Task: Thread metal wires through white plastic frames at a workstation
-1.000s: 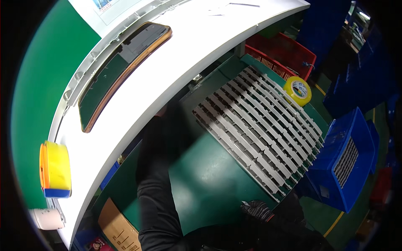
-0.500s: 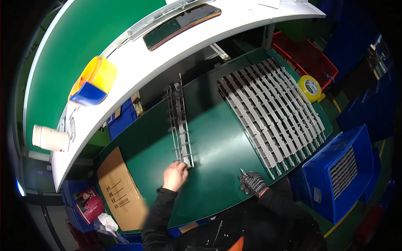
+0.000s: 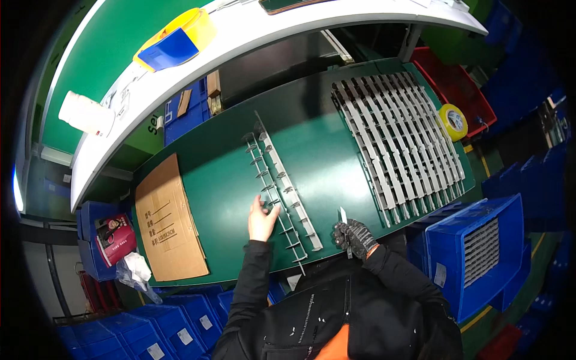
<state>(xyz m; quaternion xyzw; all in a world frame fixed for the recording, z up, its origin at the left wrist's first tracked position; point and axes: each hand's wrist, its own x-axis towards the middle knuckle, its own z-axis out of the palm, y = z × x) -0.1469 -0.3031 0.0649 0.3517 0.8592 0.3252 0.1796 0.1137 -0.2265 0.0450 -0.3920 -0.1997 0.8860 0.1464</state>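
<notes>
My bare left hand (image 3: 262, 222) is open, thumb and fingers apart. Its thumb tip is at the edge of a thin grey strip with crosswise fins (image 3: 259, 165); whether it touches I cannot tell. Beside that lies a wider pale grey strip (image 3: 290, 193), a narrow gap between the two. My right hand (image 3: 356, 238), in a dark grey knit glove, is closed around a slim knife-like tool (image 3: 342, 214) whose pale blade points away from me. To the right, several similar grey strips (image 3: 399, 150) lie side by side on the green table (image 3: 225, 180).
Flattened cardboard (image 3: 165, 222) covers the table's left end. A yellow tape roll (image 3: 453, 122) sits at the right edge near a red bin (image 3: 462, 90). A blue crate (image 3: 438, 246) with grey strips stands at right. A white shelf (image 3: 252, 45) spans the far side.
The two strips have come nearer to me and now lie apart. My left hand has left the strip ends and opened. The right hand still holds the tool. The view has shifted.
</notes>
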